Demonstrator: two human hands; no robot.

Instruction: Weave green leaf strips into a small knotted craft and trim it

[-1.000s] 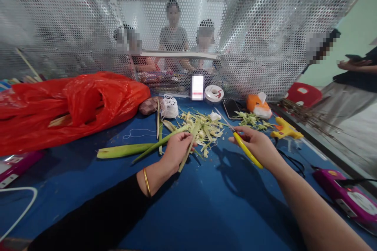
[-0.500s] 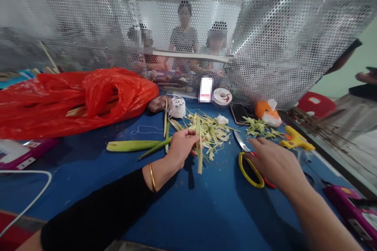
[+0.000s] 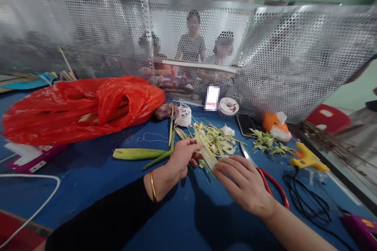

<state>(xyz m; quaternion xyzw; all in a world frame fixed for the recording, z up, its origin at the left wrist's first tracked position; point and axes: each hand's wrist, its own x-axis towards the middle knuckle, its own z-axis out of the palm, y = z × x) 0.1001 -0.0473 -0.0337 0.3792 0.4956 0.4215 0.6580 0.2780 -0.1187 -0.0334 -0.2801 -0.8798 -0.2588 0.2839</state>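
My left hand (image 3: 182,157) pinches the upper end of a pale green leaf strip (image 3: 208,156) between thumb and fingers. On the strip's lower end, my right hand (image 3: 243,186) has its fingers closed, so the strip slants between both hands above the table. Scissors (image 3: 247,153) with a red handle lie beside my right hand, which partly covers them. Behind the strip spreads a heap of shredded leaf scraps (image 3: 220,139). A broader green leaf piece (image 3: 140,153) rests left of my left hand.
A red plastic bag (image 3: 67,106) bulges at the left. White string (image 3: 184,115), a ribbon spool (image 3: 229,106), a lit phone (image 3: 212,97) and a dark phone (image 3: 245,124) stand or lie at the back. A yellow glue gun (image 3: 309,157) is right. People sit behind the perforated sheet (image 3: 194,4).
My right hand has left the scissors and moved left to take the strip's lower end. The strip has turned from near upright to slanting. The camera view has shifted slightly.
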